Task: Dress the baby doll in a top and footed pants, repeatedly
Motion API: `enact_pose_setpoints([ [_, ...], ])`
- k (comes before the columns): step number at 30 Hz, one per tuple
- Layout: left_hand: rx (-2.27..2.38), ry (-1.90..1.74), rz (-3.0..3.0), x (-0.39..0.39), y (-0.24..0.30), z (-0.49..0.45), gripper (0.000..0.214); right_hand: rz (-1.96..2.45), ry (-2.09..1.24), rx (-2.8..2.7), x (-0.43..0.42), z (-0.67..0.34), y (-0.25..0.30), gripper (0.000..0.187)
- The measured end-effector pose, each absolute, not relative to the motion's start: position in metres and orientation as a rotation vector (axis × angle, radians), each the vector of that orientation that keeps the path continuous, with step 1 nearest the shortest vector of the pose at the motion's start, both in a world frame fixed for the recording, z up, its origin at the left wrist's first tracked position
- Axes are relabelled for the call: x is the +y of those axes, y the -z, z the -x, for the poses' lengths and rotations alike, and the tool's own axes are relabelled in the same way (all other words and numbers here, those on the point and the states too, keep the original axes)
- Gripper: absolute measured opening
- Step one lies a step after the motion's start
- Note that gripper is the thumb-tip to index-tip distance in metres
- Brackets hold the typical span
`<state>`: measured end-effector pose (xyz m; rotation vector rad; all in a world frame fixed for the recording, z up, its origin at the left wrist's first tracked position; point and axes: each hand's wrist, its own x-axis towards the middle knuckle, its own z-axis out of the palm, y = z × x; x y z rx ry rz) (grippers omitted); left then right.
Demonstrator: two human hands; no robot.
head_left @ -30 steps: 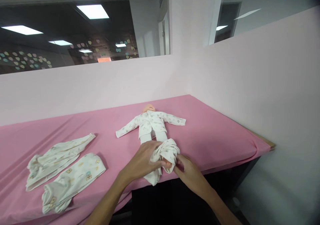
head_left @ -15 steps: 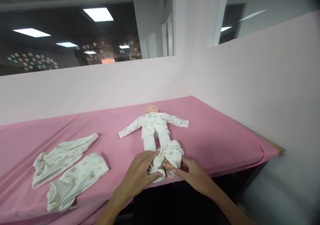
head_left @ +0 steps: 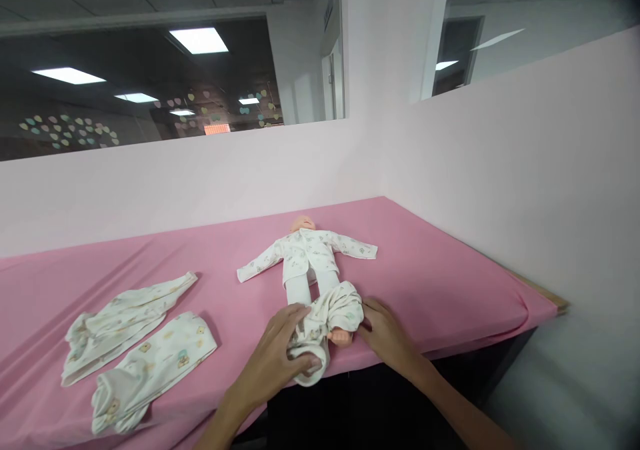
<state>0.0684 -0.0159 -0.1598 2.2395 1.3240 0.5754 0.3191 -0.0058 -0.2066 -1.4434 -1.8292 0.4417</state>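
Note:
A baby doll (head_left: 303, 223) lies on its back with arms spread, head toward the wall. It wears a white printed jacket (head_left: 313, 249). White printed baby pants (head_left: 345, 309) are bunched around its lower legs. One bare doll foot (head_left: 341, 337) sticks out of the right-hand pant leg. My left hand (head_left: 277, 347) grips the left-hand pant leg, its thumb by the open cuff; the other foot is hidden. My right hand (head_left: 385, 333) pinches the bunched cloth beside the bare foot, with the fingertips partly hidden.
Two more printed baby garments, one long (head_left: 127, 313) and one folded (head_left: 155, 363), lie at the left on the pink sheet (head_left: 440, 277) covering the table. White walls (head_left: 200, 187) with windows stand behind and at the right. The table's front edge is just below the doll's feet.
The right-hand pant leg has been drawn back, exposing the doll's foot. My right hand has shifted up beside it. My left hand's cuff now hangs lower, toward the table edge.

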Motion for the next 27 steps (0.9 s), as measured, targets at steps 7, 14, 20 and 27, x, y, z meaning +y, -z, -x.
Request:
enact_pose_setpoints([
  [7,1.446,-0.468,-2.422,-0.019,0.183,-0.053,0.081,1.429,-0.471,-1.851,0.004,-0.327,0.206,0.018],
  [14,1.777,-0.35,-2.429,-0.01,0.188,-0.05,0.076,1.403,-0.994,-1.647,0.0,-0.353,0.159,0.033],
  [20,1.653,-0.335,-2.286,-0.004,0.161,-0.05,0.067,1.235,-1.159,-1.665,0.025,-0.353,0.158,0.036],
  [27,0.958,-0.362,-1.841,0.004,0.112,-0.022,0.05,1.239,-1.236,-1.678,0.073,-0.357,0.161,0.03],
])
